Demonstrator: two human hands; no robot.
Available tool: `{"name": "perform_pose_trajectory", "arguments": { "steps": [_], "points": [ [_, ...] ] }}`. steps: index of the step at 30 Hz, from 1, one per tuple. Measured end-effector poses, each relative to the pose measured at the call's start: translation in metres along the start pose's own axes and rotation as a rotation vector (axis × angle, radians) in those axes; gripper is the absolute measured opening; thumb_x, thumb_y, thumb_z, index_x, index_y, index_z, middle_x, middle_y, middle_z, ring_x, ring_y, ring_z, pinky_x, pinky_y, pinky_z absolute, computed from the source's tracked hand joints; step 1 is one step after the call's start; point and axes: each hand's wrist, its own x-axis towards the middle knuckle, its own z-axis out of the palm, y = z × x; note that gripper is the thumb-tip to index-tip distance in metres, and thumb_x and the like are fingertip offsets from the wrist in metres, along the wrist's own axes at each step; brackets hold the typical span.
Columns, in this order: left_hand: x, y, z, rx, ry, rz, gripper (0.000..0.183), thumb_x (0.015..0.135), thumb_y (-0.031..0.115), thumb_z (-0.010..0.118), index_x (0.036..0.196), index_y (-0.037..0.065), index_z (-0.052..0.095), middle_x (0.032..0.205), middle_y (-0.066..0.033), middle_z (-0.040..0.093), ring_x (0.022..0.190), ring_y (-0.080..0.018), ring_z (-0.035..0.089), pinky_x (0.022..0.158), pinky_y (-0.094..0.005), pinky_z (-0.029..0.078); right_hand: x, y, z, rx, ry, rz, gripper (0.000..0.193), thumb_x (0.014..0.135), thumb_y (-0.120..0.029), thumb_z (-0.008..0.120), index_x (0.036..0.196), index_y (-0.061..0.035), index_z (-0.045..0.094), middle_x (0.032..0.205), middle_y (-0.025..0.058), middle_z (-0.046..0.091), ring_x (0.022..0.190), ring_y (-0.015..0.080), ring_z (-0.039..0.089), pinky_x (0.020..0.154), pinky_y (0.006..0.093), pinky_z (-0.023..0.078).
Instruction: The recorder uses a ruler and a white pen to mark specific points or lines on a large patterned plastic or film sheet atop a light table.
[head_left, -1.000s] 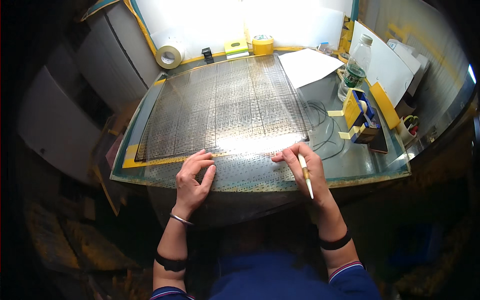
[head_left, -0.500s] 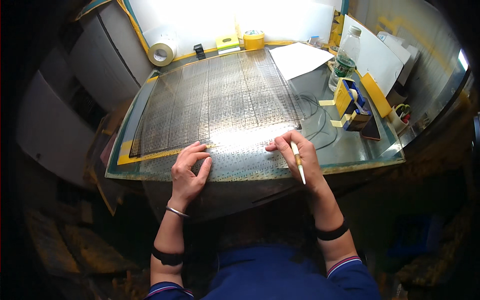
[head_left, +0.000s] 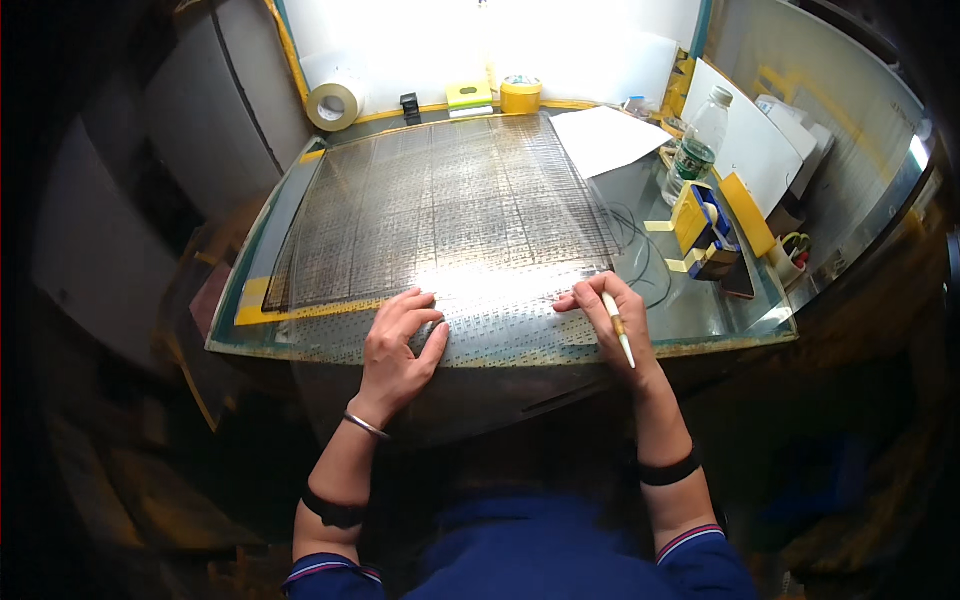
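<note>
- Sheet [head_left: 500, 340], clear, printed with rows of small dark marks: on the tabletop [head_left: 735, 320], its near part reaching the front edge between the two hands.
- Panel [head_left: 440, 190], dark-lined, grid pattern: flat over the middle of the tabletop, beneath or joined to the clear sheet (cannot tell which); bright glare at its near side.
- Left hand [head_left: 398, 345]: half open, fingers bent, thumb apart, nothing seen in its grasp; fingertips at the sheet, left of centre, near the front edge.
- Right hand [head_left: 622, 322]: mostly closed, pen-like tool held; thumb and forefinger close together above the sheet's right side. Whether they pinch anything further, cannot tell.
- Pen-like tool [head_left: 618, 330], white with tan band: slanted across the right hand, tapered end toward the person.
- Strip [head_left: 252, 315], yellow: at the tabletop's front left corner, running under the panel.
- Tape roll [head_left: 333, 90], pale: on edge, back left corner.
- Clip [head_left: 410, 106], black; holder [head_left: 468, 95], yellow-green; tub [head_left: 520, 96], yellow: in a row along the back edge.
- Paper [head_left: 608, 140], white: toward the back right corner.
- Bottle [head_left: 697, 150], clear, green label: upright, right edge.
- Tape dispenser [head_left: 698, 225], yellow and blue: right edge, in front of the bottle.
</note>
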Motion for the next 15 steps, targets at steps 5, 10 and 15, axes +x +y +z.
{"name": "perform_pose_trajectory", "arguments": {
  "steps": [5, 10, 15],
  "points": [
    [0.001, 0.002, -0.004, -0.027, -0.085, 0.019, 0.041, 0.084, 0.024, 0.081, 0.116, 0.002, 0.069, 0.133, -0.0196, 0.065, 0.134, -0.0374, 0.055, 0.114, -0.0476, 0.041, 0.002, 0.003, -0.003, 0.023, 0.011, -0.003, 0.021, 0.105, -0.018, 0.060, 0.095, 0.0000, 0.065, 0.089, 0.0089, 0.077, 0.087, 0.0125, 0.068, 0.086, 0.0293, 0.053],
    [-0.014, 0.053, -0.026, 0.037, -0.451, 0.179, 0.106, 0.069, 0.058, 0.089, 0.149, 0.006, 0.044, 0.155, -0.0245, 0.037, 0.148, -0.0444, 0.033, 0.122, -0.0625, 0.022, 0.001, 0.001, -0.003, 0.071, -0.008, 0.011, 0.019, 0.105, -0.016, 0.060, 0.095, -0.0001, 0.064, 0.090, 0.0091, 0.076, 0.088, 0.0121, 0.067, 0.085, 0.0288, 0.052],
    [-0.033, 0.063, -0.030, 0.258, -0.478, 0.304, 0.083, 0.071, 0.040, 0.089, 0.141, 0.011, 0.056, 0.153, -0.0206, 0.044, 0.146, -0.0394, 0.039, 0.121, -0.0634, 0.023, -0.002, -0.007, 0.005, 0.098, 0.000, 0.020, 0.017, 0.105, -0.014, 0.060, 0.096, 0.0002, 0.062, 0.095, 0.0114, 0.076, 0.092, 0.0142, 0.069, 0.088, 0.0299, 0.053]
  ]
}}
